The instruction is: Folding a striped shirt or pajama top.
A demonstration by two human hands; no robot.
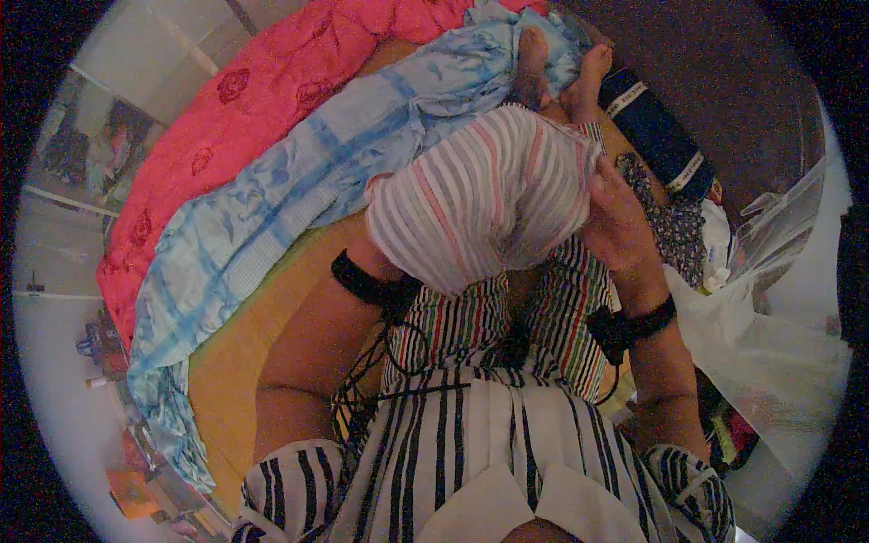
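Note:
A piece of striped cloth (480, 195), white with grey and pink bands, is bunched and spread between my two hands above my lap. It looks like a small garment, but its kind is not clear. My right hand (623, 217) pinches its right edge, with the fingers partly behind the fabric. At the other side, my left hand (373, 249) is mostly covered by the cloth; only its back near the wrist and a bit of a finger at the upper left edge show. The cloth hangs between them, its lower middle sagging in folds.
Beyond the cloth, a blue and white patterned sheet (272, 199) and a red quilt (217, 118) lie along a yellow-brown mattress (231, 398). A dark blue bolster (656, 131) lies at right, near sheer white netting (769, 317). Black wrist bands with cables circle both wrists.

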